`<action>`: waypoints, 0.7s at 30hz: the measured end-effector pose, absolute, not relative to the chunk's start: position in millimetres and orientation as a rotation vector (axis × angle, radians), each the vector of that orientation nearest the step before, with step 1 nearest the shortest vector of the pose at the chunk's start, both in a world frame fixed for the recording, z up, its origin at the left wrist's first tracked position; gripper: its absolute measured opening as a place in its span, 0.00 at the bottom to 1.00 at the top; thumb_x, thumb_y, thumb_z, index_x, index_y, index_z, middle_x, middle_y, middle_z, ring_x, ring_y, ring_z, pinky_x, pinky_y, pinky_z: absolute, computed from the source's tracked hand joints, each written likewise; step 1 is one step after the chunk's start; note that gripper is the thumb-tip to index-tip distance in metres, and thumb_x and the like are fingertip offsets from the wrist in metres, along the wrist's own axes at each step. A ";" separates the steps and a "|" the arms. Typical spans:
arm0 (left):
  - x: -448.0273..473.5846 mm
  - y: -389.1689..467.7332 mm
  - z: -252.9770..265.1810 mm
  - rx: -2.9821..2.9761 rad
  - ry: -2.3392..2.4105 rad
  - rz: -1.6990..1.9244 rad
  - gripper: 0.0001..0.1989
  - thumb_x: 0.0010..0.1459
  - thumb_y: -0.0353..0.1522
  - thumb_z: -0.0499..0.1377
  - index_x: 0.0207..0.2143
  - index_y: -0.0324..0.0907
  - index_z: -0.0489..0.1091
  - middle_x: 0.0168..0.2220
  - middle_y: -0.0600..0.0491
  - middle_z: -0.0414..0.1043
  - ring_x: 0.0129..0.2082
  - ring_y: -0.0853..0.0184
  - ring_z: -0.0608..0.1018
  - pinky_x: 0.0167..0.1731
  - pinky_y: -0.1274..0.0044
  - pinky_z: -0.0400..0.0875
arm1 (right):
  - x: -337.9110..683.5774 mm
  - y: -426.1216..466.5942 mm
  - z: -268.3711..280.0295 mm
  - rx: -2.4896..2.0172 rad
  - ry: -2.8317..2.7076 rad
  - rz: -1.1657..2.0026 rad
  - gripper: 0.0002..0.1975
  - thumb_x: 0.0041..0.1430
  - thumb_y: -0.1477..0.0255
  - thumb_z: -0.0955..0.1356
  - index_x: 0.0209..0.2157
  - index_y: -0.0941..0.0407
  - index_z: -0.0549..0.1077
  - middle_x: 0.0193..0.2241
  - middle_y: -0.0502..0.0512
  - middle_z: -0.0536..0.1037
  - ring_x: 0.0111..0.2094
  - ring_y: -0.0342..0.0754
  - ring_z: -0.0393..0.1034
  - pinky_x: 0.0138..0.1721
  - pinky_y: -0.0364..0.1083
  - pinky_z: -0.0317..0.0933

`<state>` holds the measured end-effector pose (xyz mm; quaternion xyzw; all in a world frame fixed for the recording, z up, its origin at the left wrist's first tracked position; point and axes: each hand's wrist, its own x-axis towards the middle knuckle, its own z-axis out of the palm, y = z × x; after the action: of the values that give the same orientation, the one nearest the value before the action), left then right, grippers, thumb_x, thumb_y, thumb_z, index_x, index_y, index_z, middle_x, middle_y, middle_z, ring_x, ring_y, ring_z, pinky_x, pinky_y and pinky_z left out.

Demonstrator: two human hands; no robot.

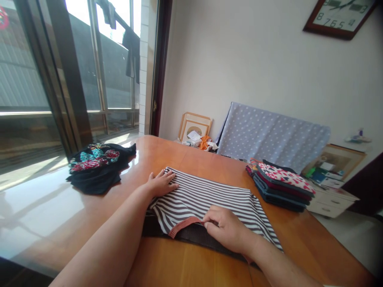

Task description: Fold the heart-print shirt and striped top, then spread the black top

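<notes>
1. Currently, a patterned dark garment (95, 165) is lying bunched on the worktop (179, 265), left of the left hand's fingers and apart from them. A wide sweep of that arm could be dragging its loose edges.

2. Next along, the left hand (160, 185) is resting palm down, its fingers spread apart on the far left corner of a striped garment (206, 189). Weak pressure here could be letting that corner slide, since the worktop is looking smooth and glossy.

3. Between the two hands' fingers, the striped garment is lying mostly flat, though its near left part is rippling. Pulling from one side alone could be setting those ripples into creases.

4. Just below that stretch, an orange ribbed band (184, 225) is curving towards the right hand's fingers, and dark ribbed cloth (199, 236) is showing beneath it. Whether that cloth is a separate piece is unclear; layers could be shifting unevenly if only the upper one is being tugged.

5. Further right, the right hand (226, 227) is pinching the garment's near edge at the band, thumb and fingers closed together. Too hard a tug could be stretching the band.

6. Beyond these fingers, to the far right, a folded stack (281, 187) is standing near the garment's right side; a careless elbow could be toppling it.
</notes>
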<state>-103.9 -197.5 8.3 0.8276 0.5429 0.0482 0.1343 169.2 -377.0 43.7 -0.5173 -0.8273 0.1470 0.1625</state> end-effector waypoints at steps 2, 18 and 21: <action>-103.9 -197.7 8.6 2.394 1.570 0.142 0.42 0.60 0.61 0.42 0.71 0.54 0.51 0.74 0.55 0.41 0.73 0.49 0.40 0.63 0.41 0.33 | 168.3 -376.7 47.3 -1.473 -2.368 0.573 0.09 0.58 0.75 0.66 0.31 0.54 0.79 0.30 0.50 0.79 0.32 0.44 0.71 0.34 0.42 0.58; -105.4 -205.1 15.9 2.355 1.542 0.164 0.40 0.60 0.60 0.45 0.71 0.56 0.52 0.74 0.54 0.42 0.73 0.50 0.41 0.65 0.44 0.34 | 83.0 -380.2 53.1 -1.337 -2.432 0.371 0.05 0.55 0.66 0.72 0.32 0.52 0.76 0.33 0.50 0.79 0.38 0.47 0.71 0.41 0.44 0.59; -106.1 -205.3 16.5 2.354 1.541 0.166 0.42 0.60 0.61 0.45 0.71 0.55 0.52 0.74 0.54 0.42 0.73 0.49 0.41 0.65 0.44 0.34 | 73.8 -380.4 52.0 -1.340 -2.403 0.419 0.04 0.58 0.72 0.68 0.31 0.53 0.76 0.30 0.48 0.79 0.34 0.44 0.71 0.37 0.42 0.58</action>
<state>-106.1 -205.3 16.5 0.8244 0.5396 0.0581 0.1609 73.8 -380.4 52.0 -0.4737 -0.8496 0.1481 0.1784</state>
